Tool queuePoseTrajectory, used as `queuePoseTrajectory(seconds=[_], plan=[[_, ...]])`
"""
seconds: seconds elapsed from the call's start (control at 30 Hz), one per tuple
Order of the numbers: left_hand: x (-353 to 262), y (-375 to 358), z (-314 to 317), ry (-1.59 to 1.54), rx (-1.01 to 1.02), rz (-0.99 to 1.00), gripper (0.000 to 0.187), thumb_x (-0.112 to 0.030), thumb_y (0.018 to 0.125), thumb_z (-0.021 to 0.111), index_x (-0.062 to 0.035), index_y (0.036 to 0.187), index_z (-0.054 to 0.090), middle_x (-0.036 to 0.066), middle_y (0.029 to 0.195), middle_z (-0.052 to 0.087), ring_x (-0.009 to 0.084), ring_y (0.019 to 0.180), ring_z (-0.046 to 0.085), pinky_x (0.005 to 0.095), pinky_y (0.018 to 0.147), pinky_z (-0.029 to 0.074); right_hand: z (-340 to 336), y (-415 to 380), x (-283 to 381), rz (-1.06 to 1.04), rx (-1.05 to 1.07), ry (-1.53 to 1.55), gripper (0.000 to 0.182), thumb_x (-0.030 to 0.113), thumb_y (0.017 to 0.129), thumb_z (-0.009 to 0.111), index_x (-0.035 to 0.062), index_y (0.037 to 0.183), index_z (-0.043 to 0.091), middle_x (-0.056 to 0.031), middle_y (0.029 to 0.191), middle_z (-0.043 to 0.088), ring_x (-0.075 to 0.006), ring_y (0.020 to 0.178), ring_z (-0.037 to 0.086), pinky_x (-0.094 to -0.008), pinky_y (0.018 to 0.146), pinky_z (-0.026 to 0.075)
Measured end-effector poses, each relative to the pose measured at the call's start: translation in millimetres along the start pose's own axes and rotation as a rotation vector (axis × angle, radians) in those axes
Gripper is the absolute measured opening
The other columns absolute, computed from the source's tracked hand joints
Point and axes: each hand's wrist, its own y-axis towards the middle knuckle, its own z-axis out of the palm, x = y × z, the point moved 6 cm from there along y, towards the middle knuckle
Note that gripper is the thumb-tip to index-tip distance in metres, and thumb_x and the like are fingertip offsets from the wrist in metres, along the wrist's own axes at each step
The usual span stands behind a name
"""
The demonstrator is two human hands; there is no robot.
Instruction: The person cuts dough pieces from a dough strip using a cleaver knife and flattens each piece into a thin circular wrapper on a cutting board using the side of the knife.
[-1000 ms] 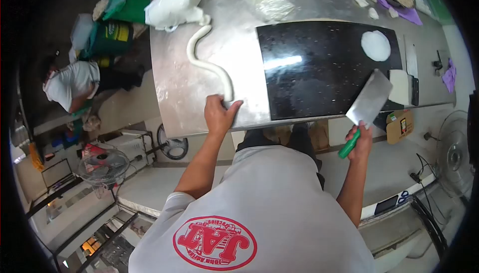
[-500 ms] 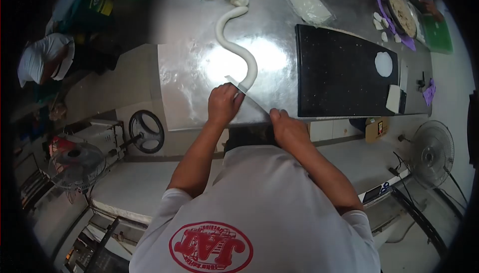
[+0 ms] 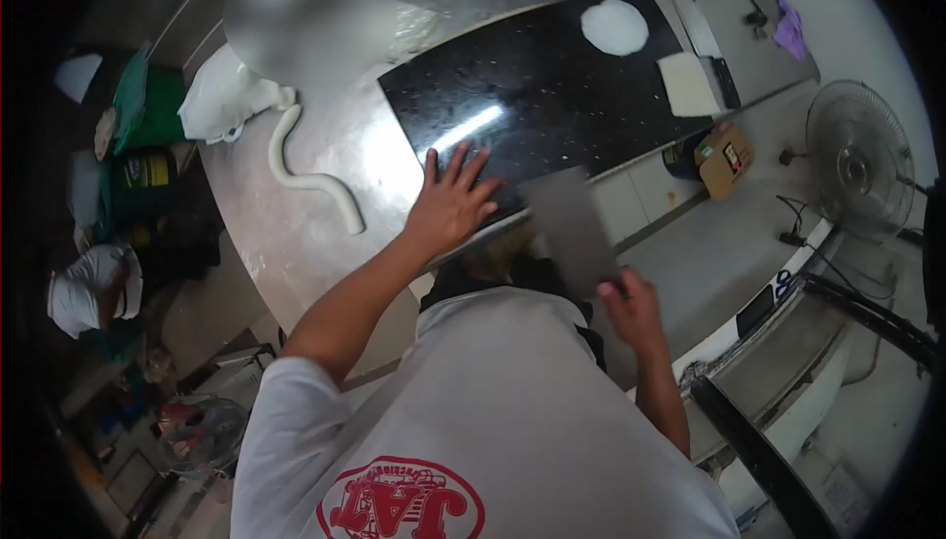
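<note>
My left hand (image 3: 451, 202) lies with its fingers spread on the near left edge of a black board (image 3: 532, 96). I see nothing held in it; what is under the palm is hidden. Low beside the table's front edge, my right hand (image 3: 634, 312) grips a cleaver (image 3: 572, 224) by its handle, with the wide grey blade pointing up toward the board. A long, curved rope of white dough (image 3: 320, 182) rests on the metal table (image 3: 266, 229), apart from both hands. Toward the board's far right is a flat white dough round (image 3: 616, 27).
At the dough rope's far end sits a white bag (image 3: 222, 105). A white rectangular piece (image 3: 690, 84) overlaps the board's right side, with another blade (image 3: 695, 22) behind it. A fan (image 3: 862, 160) stands at right. One co-worker (image 3: 94, 288) is at left; another's blurred head is behind the table.
My left hand has left the dough rope's near end and is now spread on the black board. The cleaver has moved off the dough with my right hand. My view has turned to the right.
</note>
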Motion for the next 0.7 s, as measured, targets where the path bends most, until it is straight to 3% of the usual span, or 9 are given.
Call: queuePoseTrajectory(seconds=[0.03,0.07,0.23,0.3,0.37,0.5,0.57,0.63,0.7], plan=[[-18.6,17.9,-7.8,0.014,-0.107,0.073,0.057,-0.054,0.102,0.049,-0.0188,0.146,0.054,0.015,0.16,0.037,0.038,0.153,0.025,0.0681,0.121,0.013,-24.9,-3.5,-6.3,0.045,-0.063,0.052,0.036,0.036,0.099,0.068,0.0008,0.095,0.061,-0.0128,0.075,0.063,-0.0222,0.062,0.061,-0.0323,0.059,0.05],[-22.0,41.3,2.6,0.018,0.138,0.03,0.072,-0.067,0.101,0.037,-0.0272,0.161,0.035,0.013,0.17,0.02,0.0403,0.158,0.009,0.0694,0.122,0.006,-52.0,-1.2,-4.9,-0.001,-0.181,0.161,0.036,0.037,0.1,0.066,0.0011,0.096,0.063,-0.0091,0.075,0.063,-0.0178,0.062,0.061,-0.0299,0.058,0.049],[-49.3,95.6,7.8,0.086,0.237,0.178,0.079,-0.074,0.097,0.034,-0.0292,0.162,0.03,0.012,0.171,0.018,0.0412,0.158,0.004,0.0685,0.122,0.003,-126.4,97.1,-26.3,-0.06,-0.782,0.567,0.037,0.036,0.105,0.059,0.0012,0.116,0.061,-0.0018,0.085,0.064,-0.0116,0.068,0.061,-0.028,0.06,0.052],[-50.3,102.9,7.3,0.079,0.19,0.187,0.076,-0.071,0.099,0.035,-0.0289,0.162,0.031,0.012,0.171,0.017,0.0414,0.158,0.005,0.0689,0.122,0.004,-117.4,165.8,-65.2,0.091,-0.7,0.762,0.031,0.032,0.105,0.057,0.0031,0.116,0.059,-0.0019,0.084,0.061,-0.0127,0.067,0.061,-0.0304,0.058,0.052],[-53.9,106.2,5.6,0.093,0.163,0.173,0.073,-0.069,0.1,0.037,-0.0286,0.161,0.033,0.012,0.17,0.019,0.0408,0.158,0.009,0.067,0.123,0.005,-95.1,200.4,-111.2,0.509,-0.465,0.854,0.027,0.032,0.105,0.057,0.0058,0.109,0.058,-0.0018,0.079,0.058,-0.0139,0.062,0.059,-0.0317,0.054,0.049],[-46.4,110.8,5.6,0.037,0.147,0.052,0.072,-0.065,0.101,0.039,-0.0275,0.162,0.032,0.013,0.17,0.021,0.0377,0.158,0.012,0.0599,0.126,0.006,-77.1,171.0,-88.9,0.481,-0.47,0.945,0.024,0.032,0.105,0.058,0.0078,0.105,0.056,-0.0035,0.077,0.058,-0.0143,0.058,0.057,-0.0323,0.051,0.046],[-44.2,111.5,-3.4,-0.165,0.087,0.059,0.071,-0.063,0.1,0.045,-0.0253,0.16,0.036,0.017,0.168,0.025,0.0407,0.156,0.017,0.0634,0.124,0.008,-47.8,132.6,-60.3,0.54,-0.328,0.59,0.023,0.032,0.105,0.058,0.0093,0.109,0.059,-0.0034,0.078,0.058,-0.012,0.056,0.055,-0.0314,0.05,0.045],[-55.6,106.7,-23.2,-0.087,0.075,0.197,0.074,-0.066,0.096,0.05,-0.0247,0.158,0.04,0.016,0.167,0.028,0.0424,0.156,0.017,0.0651,0.123,0.011,8.1,99.0,-44.5,0.505,0.048,0.407,0.033,0.037,0.101,0.062,0.0063,0.114,0.061,-0.0106,0.08,0.064,-0.0221,0.063,0.063,-0.0385,0.059,0.052],[-56.1,87.4,10.3,-0.133,0.133,0.561,0.075,-0.068,0.095,0.051,-0.0264,0.157,0.041,0.012,0.167,0.028,0.0395,0.155,0.02,0.0668,0.122,0.014,90.7,78.2,-47.6,-0.092,0.18,0.207,0.045,0.043,0.096,0.066,0.0035,0.118,0.063,-0.0201,0.086,0.069,-0.0355,0.078,0.069,-0.0452,0.074,0.054]])
